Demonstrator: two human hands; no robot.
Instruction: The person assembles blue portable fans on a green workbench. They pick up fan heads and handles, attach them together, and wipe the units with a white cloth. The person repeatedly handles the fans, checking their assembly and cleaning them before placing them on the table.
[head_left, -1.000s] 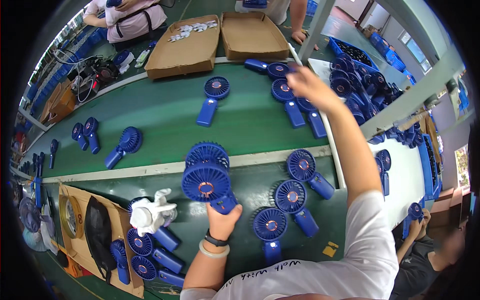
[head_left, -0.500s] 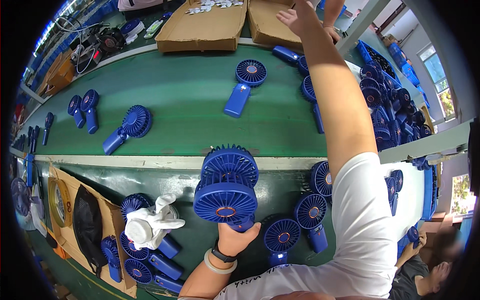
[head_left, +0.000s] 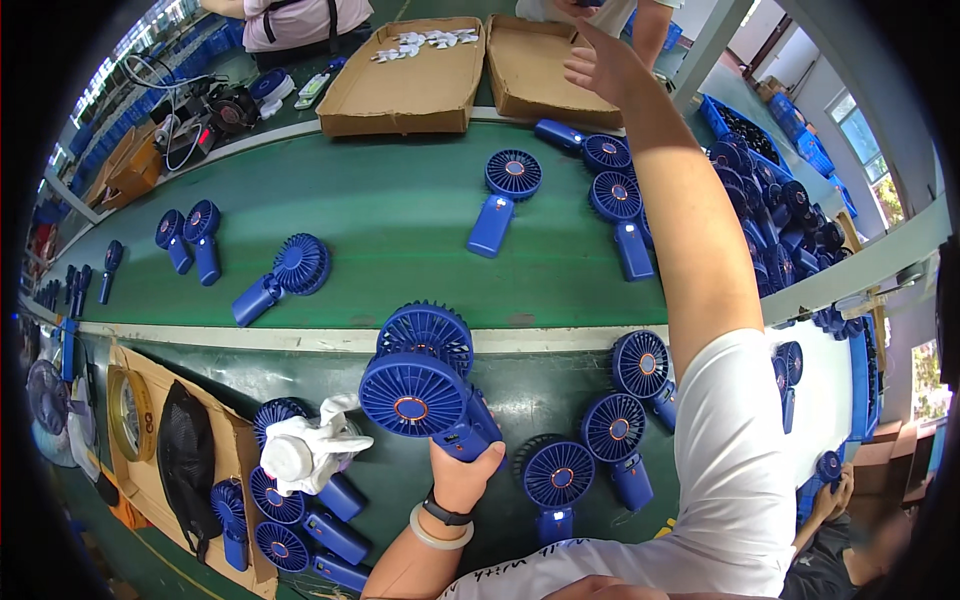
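My left hand [head_left: 465, 470] is closed around the handle of a blue handheld fan [head_left: 412, 398], held above the near table. A second round fan head [head_left: 428, 335] shows right behind it; whether it has its own handle in my grip is hidden. My right arm stretches far across the belt. At its end my right hand [head_left: 598, 68] has its fingers out and apart, with nothing visible in them, near a cardboard tray. Below my right forearm, fans [head_left: 617, 197] lie on the belt. More fans [head_left: 558, 472] rest on the near table between my arms.
A green belt [head_left: 400, 285] carries several spaced fans. Left of my left hand stand a white rabbit-shaped figure [head_left: 310, 445] and a cardboard tray [head_left: 235, 450] with a black pouch and tape roll. Cardboard trays [head_left: 395, 110] line the far side. Fans are heaped at right [head_left: 780, 220]. Other people work nearby.
The view has shifted, so the belt and trays sit lower. The fan in my left hand has swung left and tilted, showing more handle. My right hand stays outstretched, its fingers slightly turned.
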